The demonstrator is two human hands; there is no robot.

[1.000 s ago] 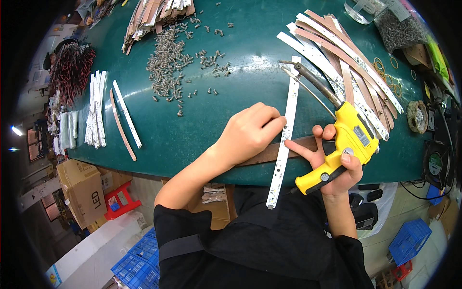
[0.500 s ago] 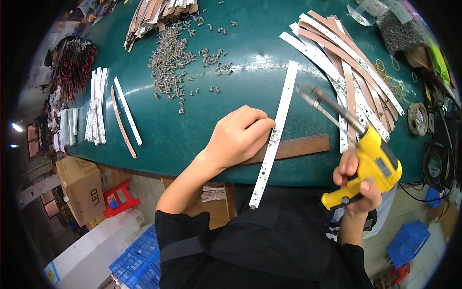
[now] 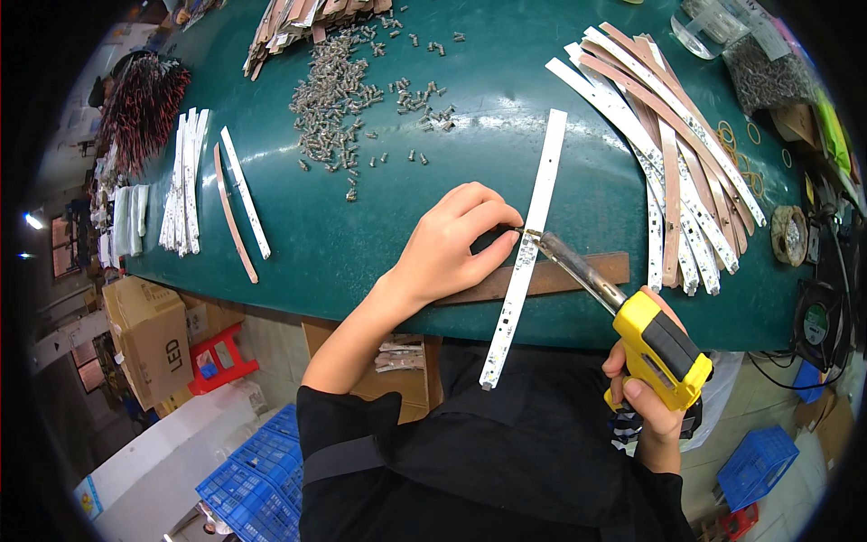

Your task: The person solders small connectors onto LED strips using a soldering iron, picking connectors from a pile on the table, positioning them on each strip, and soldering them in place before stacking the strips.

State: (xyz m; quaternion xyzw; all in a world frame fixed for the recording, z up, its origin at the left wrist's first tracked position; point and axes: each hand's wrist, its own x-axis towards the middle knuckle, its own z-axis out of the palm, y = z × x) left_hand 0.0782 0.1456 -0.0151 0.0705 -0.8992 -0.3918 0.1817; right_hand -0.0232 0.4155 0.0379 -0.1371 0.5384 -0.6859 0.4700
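White circuit strip (image 3: 508, 321): is lying across a rusty bar (image 3: 587, 273) on the worktop (image 3: 406, 194), near end overhanging. Left hand (image 3: 452, 237): is resting at the strip's left edge; cannot tell whether its grip is clamped. Right hand (image 3: 652, 413): grip is clasping a yellow soldering gun (image 3: 659, 341), tip over the strip. Strip pile (image 3: 670, 199): is lying farther right.

The table (image 3: 298, 244) is brightly lit, with a pale band of glare across its upper middle. A small lamp (image 3: 33, 220) glows at far left. The soldering gun (image 3: 664, 352) looks fairly sharp; outer areas soften and dim, straight edges bow, and black corners surround the view.
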